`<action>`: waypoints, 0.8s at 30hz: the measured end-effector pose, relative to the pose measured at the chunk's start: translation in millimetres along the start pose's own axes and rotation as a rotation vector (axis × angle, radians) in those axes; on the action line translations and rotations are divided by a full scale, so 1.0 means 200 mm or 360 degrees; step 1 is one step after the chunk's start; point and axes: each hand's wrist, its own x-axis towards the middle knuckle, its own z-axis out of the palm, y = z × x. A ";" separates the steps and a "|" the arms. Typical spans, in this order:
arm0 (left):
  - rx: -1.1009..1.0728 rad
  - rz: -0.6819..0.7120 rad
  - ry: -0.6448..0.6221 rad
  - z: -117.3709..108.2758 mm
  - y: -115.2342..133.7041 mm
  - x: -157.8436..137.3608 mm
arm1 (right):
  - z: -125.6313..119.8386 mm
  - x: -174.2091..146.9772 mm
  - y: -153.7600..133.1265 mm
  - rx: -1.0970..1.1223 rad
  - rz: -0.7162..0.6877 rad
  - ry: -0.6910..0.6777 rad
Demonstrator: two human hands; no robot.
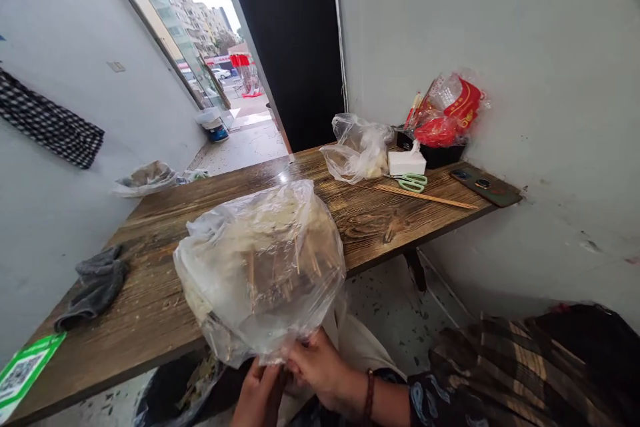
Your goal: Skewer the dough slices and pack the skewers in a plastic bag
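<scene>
A large clear plastic bag point(215, 273) rests on the near edge of the wooden table, bulging with pale food pieces and several thin wooden skewers seen through the film. At its near end my right hand point(320, 363) pinches the gathered plastic, a beaded bracelet on the wrist. Close beside it, lower and to the left, my left hand point(260, 390) also has its fingers closed on the bag's edge. The two hands nearly touch. My left fingertips are partly hidden by the plastic.
On the wooden table point(380, 227) are a grey cloth point(97, 283), green-handled scissors point(413, 182), wooden sticks point(430, 196), a tissue box point(407, 162), another plastic bag point(357, 153) and a phone point(485, 187). Below stands a black-lined bin point(167, 390). A QR sign point(27, 373) is at the left.
</scene>
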 end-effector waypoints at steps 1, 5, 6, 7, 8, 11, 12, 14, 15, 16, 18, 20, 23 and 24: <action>-0.0062 0.0005 -0.0069 0.01 0.01 0.02 | 0.00 -0.01 0.00 -0.0015 0.0048 0.0014; -0.0292 0.0003 -0.0289 0.02 0.06 0.07 | 0.00 -0.02 0.02 0.0027 0.0087 0.0172; -0.0368 -0.0006 -0.0272 0.02 0.06 0.07 | 0.00 -0.02 0.03 0.0033 0.0075 0.0214; -0.0438 -0.0024 -0.0231 0.02 0.06 0.08 | 0.00 -0.02 0.04 0.0037 0.0059 0.0254; -0.0493 -0.0047 -0.0175 0.02 0.06 0.08 | 0.00 -0.02 0.05 0.0033 0.0045 0.0284; -0.0587 -0.0090 -0.0077 0.01 0.04 0.10 | 0.01 -0.02 0.08 -0.0006 0.0005 0.0386; -0.0615 -0.0090 -0.0089 0.01 0.04 0.10 | 0.02 -0.02 0.08 -0.0028 0.0003 0.0428; -0.0664 -0.0083 -0.0164 0.01 0.03 0.10 | 0.04 -0.03 0.07 -0.0067 0.0030 0.0500; -0.0679 -0.0085 -0.0197 0.01 0.03 0.10 | 0.04 -0.03 0.06 -0.0073 0.0042 0.0530; -0.0688 -0.0086 -0.0212 0.00 0.03 0.10 | 0.05 -0.03 0.06 -0.0074 0.0049 0.0549; -0.0695 -0.0070 -0.0222 -0.01 0.02 0.09 | 0.06 -0.04 0.06 -0.0078 0.0045 0.0561; -0.0700 -0.0027 -0.0242 -0.02 0.01 0.08 | 0.06 -0.03 0.07 -0.0107 0.0038 0.0566; -0.0640 0.0003 -0.0275 -0.04 -0.02 0.07 | 0.04 0.01 0.08 -0.0206 0.0039 0.0588; -0.0598 0.0003 -0.0278 -0.05 -0.03 0.07 | 0.02 0.02 0.09 -0.0251 0.0037 0.0590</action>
